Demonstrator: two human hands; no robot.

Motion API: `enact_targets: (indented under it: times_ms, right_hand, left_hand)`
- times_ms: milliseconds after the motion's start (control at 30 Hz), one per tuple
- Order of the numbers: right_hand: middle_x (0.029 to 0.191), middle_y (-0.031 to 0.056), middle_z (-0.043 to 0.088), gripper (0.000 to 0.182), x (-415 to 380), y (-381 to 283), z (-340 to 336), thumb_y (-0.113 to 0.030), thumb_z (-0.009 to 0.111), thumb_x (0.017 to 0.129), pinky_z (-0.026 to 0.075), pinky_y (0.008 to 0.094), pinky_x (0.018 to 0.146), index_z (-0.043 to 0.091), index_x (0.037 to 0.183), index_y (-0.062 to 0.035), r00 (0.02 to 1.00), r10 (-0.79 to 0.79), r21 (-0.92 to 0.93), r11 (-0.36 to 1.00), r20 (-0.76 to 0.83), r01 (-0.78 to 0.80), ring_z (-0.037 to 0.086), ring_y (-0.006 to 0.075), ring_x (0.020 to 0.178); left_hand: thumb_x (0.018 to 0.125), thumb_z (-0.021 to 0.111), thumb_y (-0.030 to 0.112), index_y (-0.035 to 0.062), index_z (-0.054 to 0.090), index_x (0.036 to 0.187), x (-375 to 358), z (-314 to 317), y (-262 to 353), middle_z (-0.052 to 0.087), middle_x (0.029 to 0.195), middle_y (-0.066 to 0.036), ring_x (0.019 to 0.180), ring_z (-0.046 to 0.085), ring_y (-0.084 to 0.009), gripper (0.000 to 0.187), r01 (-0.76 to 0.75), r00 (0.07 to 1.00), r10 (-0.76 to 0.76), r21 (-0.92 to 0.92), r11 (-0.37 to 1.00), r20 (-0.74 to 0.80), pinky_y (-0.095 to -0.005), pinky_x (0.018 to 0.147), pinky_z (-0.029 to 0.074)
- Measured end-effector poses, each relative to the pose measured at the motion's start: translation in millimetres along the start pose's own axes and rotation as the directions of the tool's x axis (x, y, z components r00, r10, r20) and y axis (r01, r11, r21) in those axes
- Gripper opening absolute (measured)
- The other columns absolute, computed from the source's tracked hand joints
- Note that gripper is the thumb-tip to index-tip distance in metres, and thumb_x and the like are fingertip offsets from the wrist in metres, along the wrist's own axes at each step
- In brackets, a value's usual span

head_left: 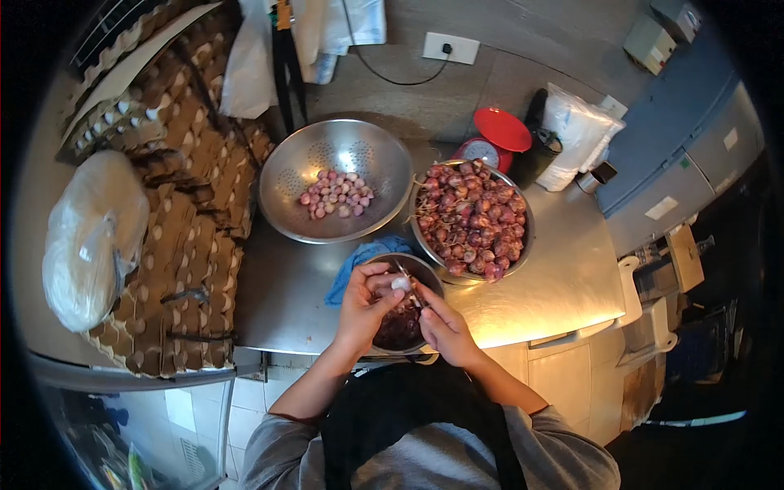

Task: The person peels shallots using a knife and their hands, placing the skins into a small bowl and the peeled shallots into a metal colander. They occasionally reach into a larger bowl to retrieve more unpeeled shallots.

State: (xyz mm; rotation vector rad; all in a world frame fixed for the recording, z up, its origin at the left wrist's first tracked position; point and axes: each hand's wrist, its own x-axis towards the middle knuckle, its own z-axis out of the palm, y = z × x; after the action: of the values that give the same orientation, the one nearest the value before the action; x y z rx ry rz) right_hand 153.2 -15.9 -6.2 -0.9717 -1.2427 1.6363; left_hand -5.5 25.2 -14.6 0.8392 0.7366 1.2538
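Note:
My left hand (365, 300) is closed around a small pale peeled shallot (400, 283), held over a steel bowl (437, 280) of dark red skins (400, 328). Close on its right, my right hand (445, 327) grips a small knife (406, 269), its blade by the shallot. Behind the hands, a perforated steel colander (286, 163) holds a heap of peeled pinkish shallots (336, 194). To the right, another steel bowl (529, 237) is piled with unpeeled red shallots (474, 216). A blue cloth (347, 269) lies against the skins bowl.
Egg trays (175, 278) are stacked on the left, with a filled plastic bag (94, 241) on them. At the back stand a red kitchen scale (500, 131) and a white bag (572, 135). The steel table (572, 261) ends just in front of my body.

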Motion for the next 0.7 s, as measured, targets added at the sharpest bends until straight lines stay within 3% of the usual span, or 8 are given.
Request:
enact_targets:
  times_ms: [133,267,400,433,533,600,667,700]
  right_hand:
    - [0.059,-0.0055,0.033,0.039,0,18,-15,-0.017,0.038,0.094,0.026,0.0157,0.043,0.034,0.132,-0.0086,0.998,0.031,0.037,0.999,-0.052,-0.029,0.031,0.0029,0.047]
    - [0.059,-0.0054,0.032,0.039,-3,11,-29,-0.016,0.037,0.094,0.027,0.0160,0.043,0.034,0.132,-0.0089,0.988,0.136,0.108,0.986,-0.072,-0.128,0.031,0.0031,0.047]
    - [0.055,-0.0031,0.034,0.043,-8,2,-38,-0.018,0.034,0.095,0.031,0.0173,0.045,0.026,0.136,-0.0085,0.995,0.101,0.031,0.994,-0.002,-0.101,0.033,0.0051,0.047]
    - [0.057,-0.0034,0.034,0.042,-10,3,-41,-0.018,0.034,0.095,0.031,0.0171,0.045,0.027,0.135,-0.0088,0.996,0.080,0.033,0.996,0.032,-0.081,0.033,0.0048,0.047]
    - [0.059,-0.0041,0.035,0.042,-16,6,-52,-0.017,0.035,0.095,0.031,0.0166,0.047,0.028,0.135,-0.0087,0.992,0.035,0.046,0.998,0.123,-0.040,0.033,0.0043,0.049]
    - [0.059,-0.0038,0.035,0.042,-21,3,-64,-0.017,0.034,0.095,0.031,0.0166,0.048,0.027,0.135,-0.0073,0.988,0.037,0.073,0.996,0.152,-0.049,0.033,0.0046,0.049]
    - [0.059,-0.0034,0.035,0.042,-25,-11,-75,-0.017,0.033,0.095,0.030,0.0168,0.048,0.027,0.135,-0.0049,0.978,0.075,0.066,0.994,0.196,-0.090,0.034,0.0048,0.050]
    - [0.059,-0.0034,0.035,0.042,-27,-16,-81,-0.017,0.033,0.095,0.030,0.0168,0.048,0.027,0.135,-0.0047,0.973,0.083,0.060,0.993,0.217,-0.098,0.034,0.0047,0.050]
  left_hand:
    - [0.078,0.058,-0.003,0.0026,0.036,0.111,-3,3,-3,0.056,0.103,-0.014,0.093,0.057,-0.0188,0.040,0.075,0.997,-0.076,-0.023,0.997,-0.033,-0.0286,0.080,0.049]
    - [0.078,0.060,-0.002,0.0039,0.037,0.111,9,3,3,0.058,0.094,-0.011,0.080,0.058,-0.0167,0.041,0.022,0.994,-0.020,0.024,0.999,-0.103,-0.0255,0.070,0.049]
    - [0.078,0.063,0.004,0.0015,0.052,0.097,69,-8,28,0.058,0.088,-0.005,0.071,0.054,-0.0105,0.022,-0.227,0.902,0.348,0.405,0.886,-0.256,-0.0241,0.065,0.047]
    - [0.078,0.062,0.003,0.0029,0.054,0.100,87,-13,27,0.059,0.088,-0.005,0.072,0.054,-0.0107,0.023,-0.277,0.878,0.395,0.384,0.881,-0.270,-0.0234,0.061,0.046]
    - [0.078,0.061,0.003,0.0045,0.058,0.100,122,3,19,0.061,0.087,-0.004,0.071,0.055,-0.0106,0.022,-0.421,0.807,0.576,0.557,0.715,-0.129,-0.0229,0.060,0.046]
    - [0.078,0.062,0.004,0.0044,0.062,0.094,129,27,9,0.063,0.084,-0.006,0.071,0.058,-0.0116,0.016,-0.300,0.912,0.410,0.658,0.691,-0.014,-0.0248,0.061,0.047]
    - [0.075,0.063,0.006,0.0038,0.064,0.089,141,48,-18,0.063,0.082,-0.010,0.072,0.061,-0.0185,0.014,-0.332,0.929,0.348,0.698,0.634,0.126,-0.0289,0.064,0.048]
    - [0.074,0.063,0.007,0.0041,0.064,0.088,143,61,-24,0.063,0.083,-0.011,0.074,0.061,-0.0235,0.015,-0.370,0.917,0.338,0.762,0.530,0.210,-0.0312,0.066,0.048]
